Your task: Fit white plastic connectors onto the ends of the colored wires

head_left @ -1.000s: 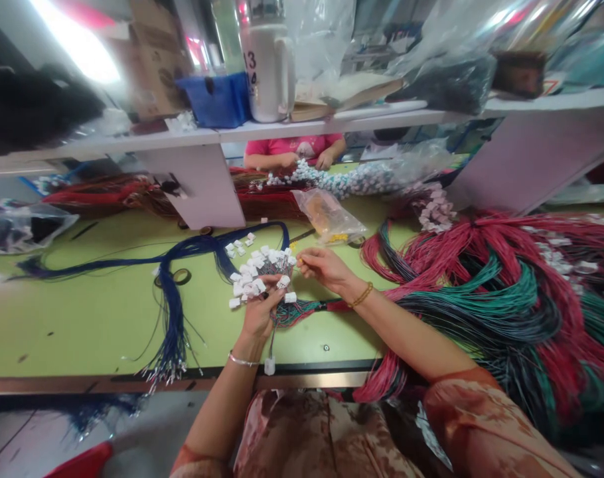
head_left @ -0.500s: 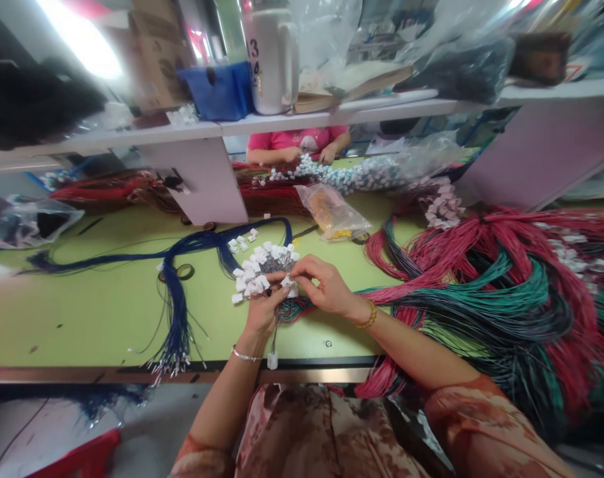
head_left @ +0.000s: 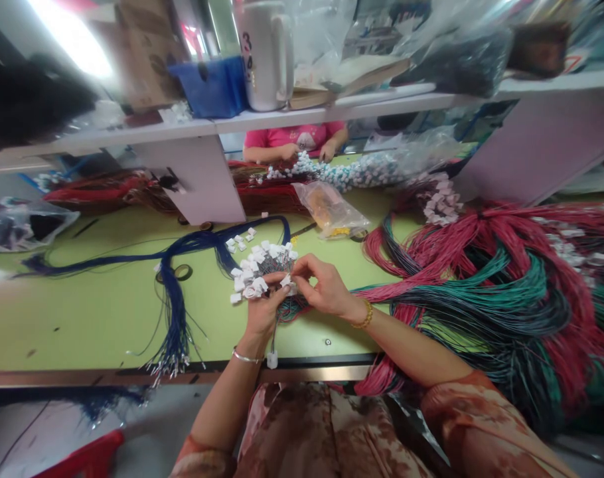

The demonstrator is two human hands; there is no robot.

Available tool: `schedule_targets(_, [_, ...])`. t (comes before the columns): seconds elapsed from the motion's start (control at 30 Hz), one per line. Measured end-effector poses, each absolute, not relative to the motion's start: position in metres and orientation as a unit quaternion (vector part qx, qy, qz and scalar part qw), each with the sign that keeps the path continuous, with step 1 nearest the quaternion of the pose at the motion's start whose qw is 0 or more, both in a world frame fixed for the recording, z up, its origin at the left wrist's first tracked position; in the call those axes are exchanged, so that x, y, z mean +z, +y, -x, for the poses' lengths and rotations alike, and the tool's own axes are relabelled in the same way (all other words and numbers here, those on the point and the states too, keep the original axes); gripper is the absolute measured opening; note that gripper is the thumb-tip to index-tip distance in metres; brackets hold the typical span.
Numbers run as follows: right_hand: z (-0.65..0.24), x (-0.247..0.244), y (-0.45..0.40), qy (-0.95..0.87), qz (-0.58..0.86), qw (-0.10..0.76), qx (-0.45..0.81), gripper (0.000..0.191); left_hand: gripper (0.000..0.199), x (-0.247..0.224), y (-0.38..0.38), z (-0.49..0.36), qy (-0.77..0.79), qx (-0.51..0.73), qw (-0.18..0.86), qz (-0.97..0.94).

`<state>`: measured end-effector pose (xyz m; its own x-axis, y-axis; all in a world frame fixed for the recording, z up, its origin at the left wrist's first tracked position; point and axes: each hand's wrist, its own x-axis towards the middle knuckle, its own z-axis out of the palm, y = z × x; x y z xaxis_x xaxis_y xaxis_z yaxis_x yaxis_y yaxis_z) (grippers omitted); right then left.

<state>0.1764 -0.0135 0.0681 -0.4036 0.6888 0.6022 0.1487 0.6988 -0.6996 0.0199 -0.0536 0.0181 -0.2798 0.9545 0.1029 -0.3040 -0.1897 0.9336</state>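
My left hand [head_left: 263,315] is closed round a bundle of wires tipped with white plastic connectors [head_left: 255,267]. Between its thumb and fingers it pinches one white connector [head_left: 288,285]. My right hand [head_left: 326,287] meets it from the right, thumb and forefinger pinched together at that connector; what lies in the pinch is too small to make out. One loose white connector [head_left: 272,360] dangles on its wire below my left hand, by the table's front edge. The red, green and black wires [head_left: 376,293] of the bundle run off to the right.
Dark blue wires [head_left: 170,265] lie on the green table [head_left: 97,312] at left, near a tape roll [head_left: 183,272]. A bag of yellow parts [head_left: 329,209] lies behind my hands. Wire heaps [head_left: 511,292] fill the right. Overhead runs a shelf [head_left: 302,118]; a co-worker [head_left: 297,143] sits beyond.
The whole view has shifted slightly with the head. Both hands stay together at the same connector, with hardly any movement of the fingers.
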Motion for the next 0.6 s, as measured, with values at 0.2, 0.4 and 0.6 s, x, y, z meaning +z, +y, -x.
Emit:
schedule_targets(0.2, [-0.176, 0.067, -0.013, -0.786, 0.273, 0.48, 0.278, 0.007, 0.027, 0.02, -0.054, -0.019, 0.445, 0.665, 0.466, -0.378])
schedule_targets(0.4, [-0.175, 0.069, -0.013, -0.829, 0.281, 0.432, 0.218, 0.009, 0.021, 0.028, -0.056, -0.022, 0.474, 0.67, 0.4, -0.407])
schedule_targets(0.6, [-0.168, 0.062, -0.022, -0.822, 0.293, 0.439, 0.213, 0.02, 0.021, 0.024, -0.054, -0.022, 0.493, 0.686, 0.366, -0.391])
